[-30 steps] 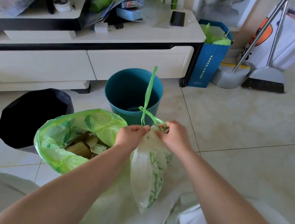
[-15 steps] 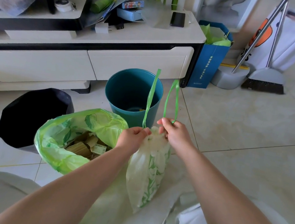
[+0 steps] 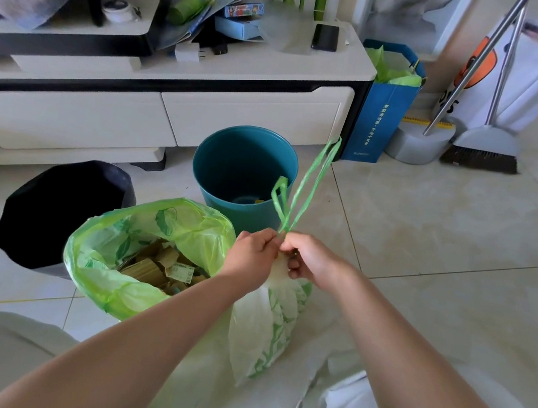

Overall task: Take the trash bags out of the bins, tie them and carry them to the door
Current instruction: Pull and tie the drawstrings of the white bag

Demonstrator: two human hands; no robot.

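A small white trash bag with green leaf print [image 3: 269,328] hangs in front of me, gathered at its neck. My left hand [image 3: 251,258] and my right hand [image 3: 310,259] both pinch that neck, touching each other. Two green drawstring loops [image 3: 308,181] stick up from between the hands. To the left stands a larger green bag [image 3: 136,254], open and filled with cardboard scraps. Behind it sits a teal bin [image 3: 244,169] with no bag in it. A black bin [image 3: 63,209] stands further left.
A white low cabinet [image 3: 169,113] runs along the back with clutter and a phone [image 3: 325,37] on top. A blue paper bag [image 3: 384,109], a dustpan and broom [image 3: 483,144] and a white shopping bag [image 3: 534,75] stand at the right. Tiled floor lies to the right.
The drawstring was crossed in a knot a second ago, then pulled up into two loops. Now both hands are together at the bag's neck and the loops lean to the right.
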